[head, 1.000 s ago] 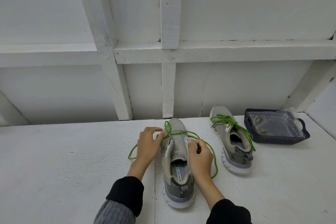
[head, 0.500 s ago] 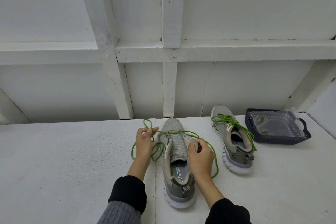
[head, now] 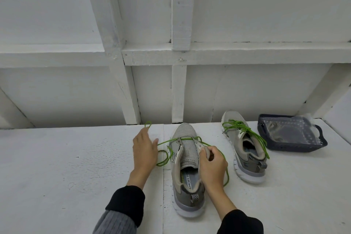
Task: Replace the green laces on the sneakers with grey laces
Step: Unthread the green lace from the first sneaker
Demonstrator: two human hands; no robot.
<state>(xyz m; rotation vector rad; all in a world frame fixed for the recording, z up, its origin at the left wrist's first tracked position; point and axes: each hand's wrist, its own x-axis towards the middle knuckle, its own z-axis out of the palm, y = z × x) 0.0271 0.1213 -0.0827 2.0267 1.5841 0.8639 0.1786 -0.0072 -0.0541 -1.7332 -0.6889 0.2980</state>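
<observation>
A grey sneaker (head: 185,132) stands in front of me on the white surface, toe pointing away. Its green lace (head: 164,157) is threaded only through the eyelets nearest the toe and trails off both sides. My left hand (head: 144,150) sits left of the shoe and holds the lace, with a small loop sticking out above the fingers. My right hand (head: 211,165) pinches the shoe's right eyelet flap beside the tongue. The second sneaker (head: 247,150), to the right, is laced with a green lace (head: 238,126).
A dark blue basket (head: 296,149) at the far right holds a clear plastic bag (head: 288,129); its contents are hard to make out. White wall panels and beams rise just behind the shoes.
My left hand has pulled the green lace out to the left and away from the shoe, so the lace now runs taut from the toe eyelets. My right hand has stayed on the flap.
</observation>
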